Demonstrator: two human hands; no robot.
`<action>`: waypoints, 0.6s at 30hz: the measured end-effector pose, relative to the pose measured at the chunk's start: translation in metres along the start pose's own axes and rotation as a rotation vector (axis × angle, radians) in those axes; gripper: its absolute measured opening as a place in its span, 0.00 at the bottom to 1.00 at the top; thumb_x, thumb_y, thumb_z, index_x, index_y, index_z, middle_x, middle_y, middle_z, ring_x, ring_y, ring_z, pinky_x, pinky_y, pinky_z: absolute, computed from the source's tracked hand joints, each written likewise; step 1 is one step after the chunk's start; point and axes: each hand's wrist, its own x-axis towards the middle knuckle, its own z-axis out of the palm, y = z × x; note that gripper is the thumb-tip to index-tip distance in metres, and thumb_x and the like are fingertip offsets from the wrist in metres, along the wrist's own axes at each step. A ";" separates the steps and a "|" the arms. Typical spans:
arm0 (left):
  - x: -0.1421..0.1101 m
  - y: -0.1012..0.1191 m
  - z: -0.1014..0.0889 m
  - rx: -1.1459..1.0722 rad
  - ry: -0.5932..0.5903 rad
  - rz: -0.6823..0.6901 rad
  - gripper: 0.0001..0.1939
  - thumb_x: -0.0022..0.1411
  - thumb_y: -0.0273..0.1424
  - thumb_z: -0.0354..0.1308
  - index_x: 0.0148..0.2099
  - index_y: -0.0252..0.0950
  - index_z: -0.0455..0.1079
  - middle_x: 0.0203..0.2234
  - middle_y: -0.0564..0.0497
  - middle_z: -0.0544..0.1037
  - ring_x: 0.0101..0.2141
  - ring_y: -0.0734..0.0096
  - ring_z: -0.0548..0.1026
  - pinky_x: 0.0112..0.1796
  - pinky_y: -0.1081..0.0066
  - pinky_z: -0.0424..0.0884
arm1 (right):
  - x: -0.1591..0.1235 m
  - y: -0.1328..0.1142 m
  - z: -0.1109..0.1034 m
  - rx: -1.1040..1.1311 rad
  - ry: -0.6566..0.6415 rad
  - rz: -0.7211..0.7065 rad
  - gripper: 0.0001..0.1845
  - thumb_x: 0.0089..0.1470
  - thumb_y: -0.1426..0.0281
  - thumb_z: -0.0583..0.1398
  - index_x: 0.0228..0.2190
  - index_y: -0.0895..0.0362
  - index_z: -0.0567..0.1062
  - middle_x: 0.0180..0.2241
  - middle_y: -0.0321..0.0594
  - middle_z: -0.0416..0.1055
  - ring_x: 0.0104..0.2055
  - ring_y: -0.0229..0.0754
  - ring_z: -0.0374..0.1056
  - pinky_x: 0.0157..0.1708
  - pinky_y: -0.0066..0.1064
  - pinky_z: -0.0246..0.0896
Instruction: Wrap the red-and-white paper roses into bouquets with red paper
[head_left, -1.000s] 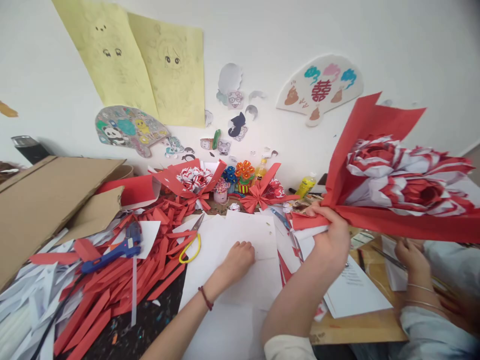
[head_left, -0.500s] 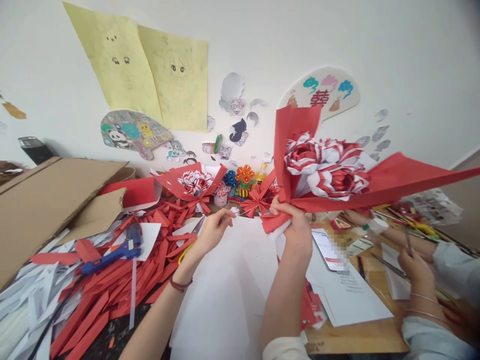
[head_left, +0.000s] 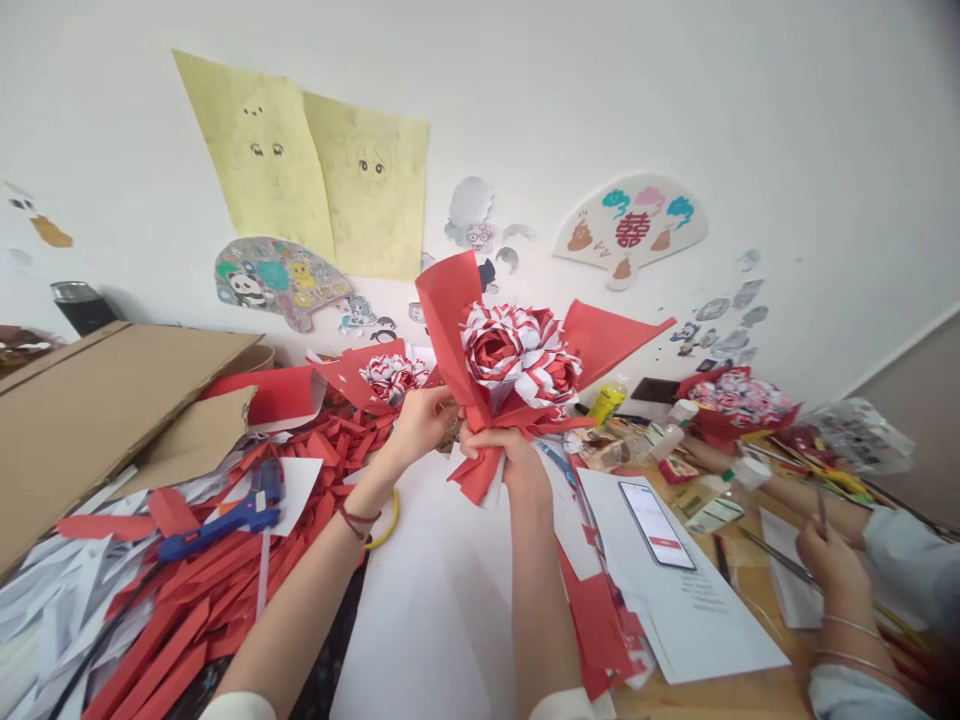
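Note:
A paper bouquet [head_left: 517, 350] of red-and-white paper flowers in red wrapping stands upright in front of me. My right hand [head_left: 510, 455] is closed around its gathered base, where a red paper tail hangs down. At the left side of the wrapping, my left hand [head_left: 424, 425] has its fingers bent in a pinch against the red paper; the fingertips are partly hidden. White paper [head_left: 435, 590] lies on the table below both hands. Behind my left hand sits another wrapped paper bouquet [head_left: 394, 378].
Left are red paper strips [head_left: 187, 600], white strips [head_left: 52, 600], a blue glue gun [head_left: 259, 505] and cardboard [head_left: 112, 400]. A phone [head_left: 656, 525] lies on paper to the right. A co-worker's hand [head_left: 832, 550] holds a thin tool beyond it. Another bouquet [head_left: 739, 400] stands back right.
My right hand has brought the bouquet left and lower, turning it more upright. My left hand has moved up from above the white paper to the wrapping. The view has shifted slightly.

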 end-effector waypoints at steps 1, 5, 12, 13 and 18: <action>0.002 -0.004 -0.002 -0.004 -0.009 -0.005 0.08 0.56 0.22 0.53 0.31 0.33 0.74 0.24 0.53 0.79 0.28 0.72 0.75 0.33 0.76 0.69 | 0.003 0.006 0.009 -0.037 0.046 -0.007 0.27 0.49 0.54 0.60 0.11 0.55 0.58 0.08 0.26 0.50 0.18 0.32 0.64 0.20 0.24 0.58; 0.007 -0.015 -0.012 -0.144 -0.081 0.017 0.08 0.55 0.24 0.53 0.31 0.32 0.74 0.27 0.52 0.79 0.30 0.71 0.75 0.34 0.74 0.70 | 0.027 0.078 0.087 -0.118 -0.115 0.089 0.18 0.39 0.61 0.66 0.15 0.52 0.63 0.13 0.29 0.61 0.27 0.37 0.68 0.26 0.28 0.65; 0.003 -0.017 -0.016 -0.243 -0.157 -0.042 0.09 0.57 0.30 0.57 0.37 0.29 0.75 0.32 0.48 0.80 0.34 0.67 0.76 0.36 0.71 0.72 | 0.049 0.137 0.118 -0.044 -0.480 0.338 0.11 0.40 0.69 0.65 0.17 0.52 0.67 0.16 0.30 0.65 0.25 0.36 0.66 0.26 0.27 0.64; 0.003 -0.018 -0.015 -0.253 -0.145 -0.063 0.09 0.57 0.30 0.58 0.37 0.29 0.74 0.32 0.48 0.79 0.34 0.66 0.76 0.37 0.70 0.72 | 0.050 0.137 0.114 -0.025 -0.503 0.360 0.11 0.41 0.69 0.65 0.17 0.52 0.67 0.16 0.30 0.65 0.24 0.35 0.66 0.26 0.26 0.64; 0.002 -0.023 -0.013 -0.376 -0.124 -0.108 0.14 0.54 0.31 0.63 0.42 0.30 0.71 0.31 0.47 0.79 0.32 0.65 0.77 0.35 0.68 0.74 | 0.052 0.140 0.107 -0.012 -0.500 0.381 0.11 0.42 0.70 0.64 0.16 0.53 0.67 0.17 0.29 0.67 0.24 0.33 0.65 0.27 0.25 0.64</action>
